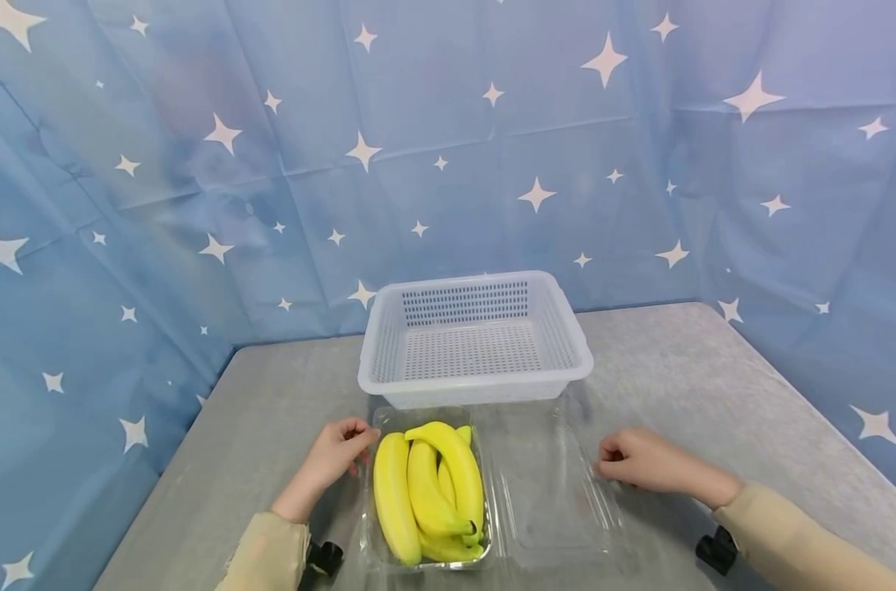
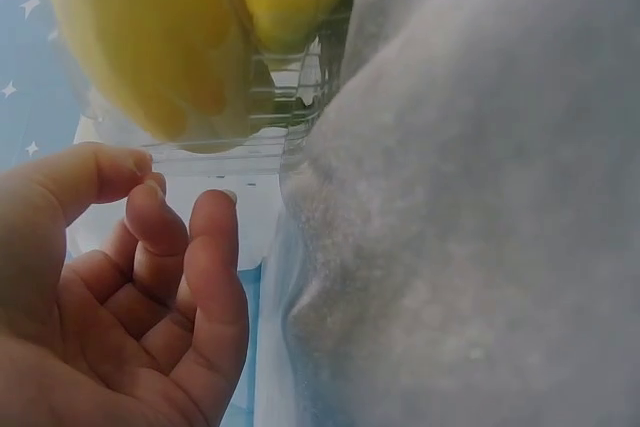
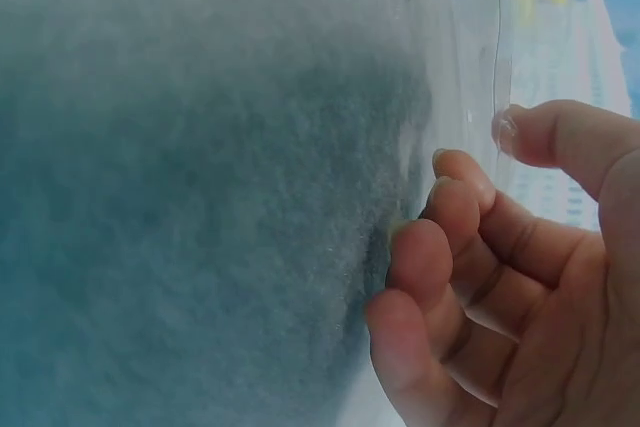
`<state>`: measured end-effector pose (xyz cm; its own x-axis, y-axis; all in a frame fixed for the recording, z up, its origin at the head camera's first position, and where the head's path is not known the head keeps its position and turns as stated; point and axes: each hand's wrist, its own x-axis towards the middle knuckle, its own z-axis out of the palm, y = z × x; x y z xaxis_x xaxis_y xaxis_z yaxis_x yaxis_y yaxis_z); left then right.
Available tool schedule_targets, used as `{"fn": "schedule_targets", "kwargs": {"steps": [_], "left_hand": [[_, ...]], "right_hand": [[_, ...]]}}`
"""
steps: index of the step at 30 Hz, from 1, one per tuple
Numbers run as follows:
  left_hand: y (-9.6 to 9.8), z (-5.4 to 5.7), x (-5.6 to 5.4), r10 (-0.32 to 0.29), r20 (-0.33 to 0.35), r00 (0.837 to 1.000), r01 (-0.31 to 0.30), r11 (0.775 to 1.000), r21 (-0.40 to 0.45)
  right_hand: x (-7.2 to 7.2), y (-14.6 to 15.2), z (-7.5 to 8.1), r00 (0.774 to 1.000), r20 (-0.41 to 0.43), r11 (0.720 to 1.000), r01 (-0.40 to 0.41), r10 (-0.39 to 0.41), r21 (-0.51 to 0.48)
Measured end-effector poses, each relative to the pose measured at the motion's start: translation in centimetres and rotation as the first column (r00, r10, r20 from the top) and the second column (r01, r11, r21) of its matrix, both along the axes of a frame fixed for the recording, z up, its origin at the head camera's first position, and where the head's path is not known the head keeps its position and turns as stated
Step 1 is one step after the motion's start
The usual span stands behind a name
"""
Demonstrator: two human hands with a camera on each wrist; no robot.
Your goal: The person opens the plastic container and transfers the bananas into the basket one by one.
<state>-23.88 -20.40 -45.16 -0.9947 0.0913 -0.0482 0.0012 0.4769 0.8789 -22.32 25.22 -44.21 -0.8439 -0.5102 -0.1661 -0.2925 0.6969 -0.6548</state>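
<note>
A clear plastic clamshell (image 1: 492, 501) lies unfolded on the table. Its left half holds several yellow bananas (image 1: 463, 476), and its right half is the see-through lid (image 1: 547, 492). My left hand (image 1: 340, 447) pinches the left rim of the banana half near its back corner; in the left wrist view the thumb and index fingertips meet at this rim. With the thumb against the lid's outer edge and curled fingers under it, my right hand (image 3: 500, 257) holds the lid on its right side.
A white perforated basket (image 1: 477, 386) stands just behind the clamshell, with nothing in it. The grey table (image 1: 684, 369) runs back to a blue curtain (image 1: 455, 189) with white stars. Dark wrist cameras (image 1: 716, 552) sit by both sleeves.
</note>
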Motion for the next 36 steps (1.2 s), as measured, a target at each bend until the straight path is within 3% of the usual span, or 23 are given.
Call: {"fn": "schedule_targets", "kwargs": {"steps": [13,26,36], "left_hand": [[0.5,0.3,-0.4,0.048,0.018,0.999,-0.048,0.999,0.020],[0.7,0.0,-0.8,0.079,0.044,0.996,-0.081,0.995,0.059],[0.6,-0.3,-1.0,0.066,0.038,0.997,-0.069,0.994,0.089]], "right_hand": [[-0.2,0.1,-0.7,0.995,-0.104,1.000,0.007,-0.008,-0.013],[-0.5,0.2,-0.9,0.988,-0.142,0.998,0.066,-0.063,0.012],[-0.6,0.3,-1.0,0.977,-0.199,0.997,0.080,-0.079,-0.005]]}}
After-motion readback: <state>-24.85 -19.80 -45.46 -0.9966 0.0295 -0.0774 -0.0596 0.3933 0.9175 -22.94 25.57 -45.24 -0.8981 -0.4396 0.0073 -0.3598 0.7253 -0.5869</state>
